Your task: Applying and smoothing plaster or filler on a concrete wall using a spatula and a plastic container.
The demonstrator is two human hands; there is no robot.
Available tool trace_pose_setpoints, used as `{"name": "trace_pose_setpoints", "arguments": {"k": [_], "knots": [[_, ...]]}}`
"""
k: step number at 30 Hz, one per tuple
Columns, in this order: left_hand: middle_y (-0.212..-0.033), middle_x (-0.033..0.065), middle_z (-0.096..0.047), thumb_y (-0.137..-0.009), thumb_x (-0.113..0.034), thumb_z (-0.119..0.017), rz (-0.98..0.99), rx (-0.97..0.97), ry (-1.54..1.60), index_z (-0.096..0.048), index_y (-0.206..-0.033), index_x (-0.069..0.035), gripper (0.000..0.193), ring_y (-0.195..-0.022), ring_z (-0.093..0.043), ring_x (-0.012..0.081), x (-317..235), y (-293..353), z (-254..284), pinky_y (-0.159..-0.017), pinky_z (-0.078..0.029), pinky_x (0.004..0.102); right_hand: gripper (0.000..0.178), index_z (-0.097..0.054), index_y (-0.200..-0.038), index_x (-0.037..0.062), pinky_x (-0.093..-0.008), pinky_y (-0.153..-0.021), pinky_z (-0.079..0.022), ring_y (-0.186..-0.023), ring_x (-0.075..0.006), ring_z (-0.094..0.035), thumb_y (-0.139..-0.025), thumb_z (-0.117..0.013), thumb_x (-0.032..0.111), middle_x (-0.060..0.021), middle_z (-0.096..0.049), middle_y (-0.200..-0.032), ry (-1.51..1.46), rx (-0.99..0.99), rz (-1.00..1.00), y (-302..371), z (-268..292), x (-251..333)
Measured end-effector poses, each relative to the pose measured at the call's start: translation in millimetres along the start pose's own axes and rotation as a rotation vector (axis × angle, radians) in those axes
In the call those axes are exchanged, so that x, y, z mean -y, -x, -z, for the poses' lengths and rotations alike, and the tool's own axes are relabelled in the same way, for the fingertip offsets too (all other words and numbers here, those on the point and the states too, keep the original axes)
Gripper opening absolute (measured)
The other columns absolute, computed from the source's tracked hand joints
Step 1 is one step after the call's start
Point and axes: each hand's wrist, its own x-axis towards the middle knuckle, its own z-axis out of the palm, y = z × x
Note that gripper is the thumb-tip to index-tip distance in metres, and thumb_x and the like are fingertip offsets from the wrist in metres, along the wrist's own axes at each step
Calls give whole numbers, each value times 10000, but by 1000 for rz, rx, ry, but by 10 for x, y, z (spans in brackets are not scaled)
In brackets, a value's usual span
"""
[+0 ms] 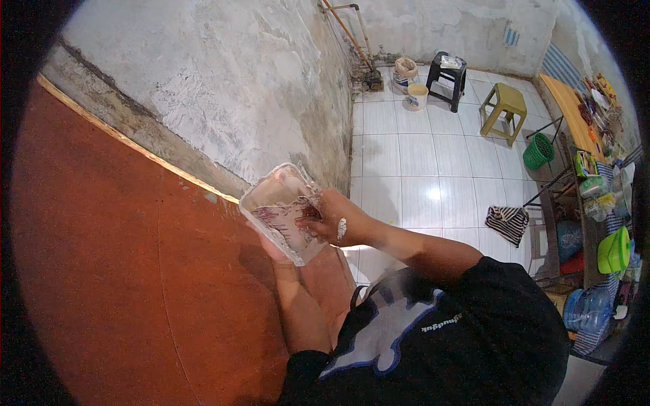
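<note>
A clear rectangular plastic tub, smeared with white paste, is tilted in front of the plastered wall. My left hand grips it from below, with the fingers mostly hidden behind its wall. Inside the tub lies whitish paste with pinkish streaks. My right hand reaches over the tub's right rim, its fingers bent and closed down at the paste. What they hold, if anything, is hidden. A white smear of paste sits on the back of that hand near the wrist.
A grey wall with white patches rises ahead, above a reddish-brown surface with a pale wooden edge. On the tiled floor stand a sack, a cream bucket, a black stool, an olive stool and a green basket. A cluttered table lines the right.
</note>
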Motion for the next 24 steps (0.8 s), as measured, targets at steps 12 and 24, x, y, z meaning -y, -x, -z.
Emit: {"name": "trace_pose_setpoints", "arguments": {"k": [12, 24], "knots": [[-1366, 157, -483, -957, -638, -376, -266, -671, -633, -392, -1420, -73, 731, -1204, -506, 317, 203, 135, 309, -991, -465, 467, 195, -618, -936, 6, -281, -563, -457, -641, -103, -535, -914, -663, 195, 5, -606, -780, -556, 353, -386, -18, 258, -444], [-1431, 139, -459, -982, -564, -389, -189, -809, -199, -365, -1455, -74, 681, -1265, -491, 346, 426, 291, 635, -1054, -422, 501, 179, -654, -1030, -46, -336, -667, -526, -774, -189, -644, -953, -598, 106, -100, -690, -919, -821, -91, -674, -224, 655, -2523]]}}
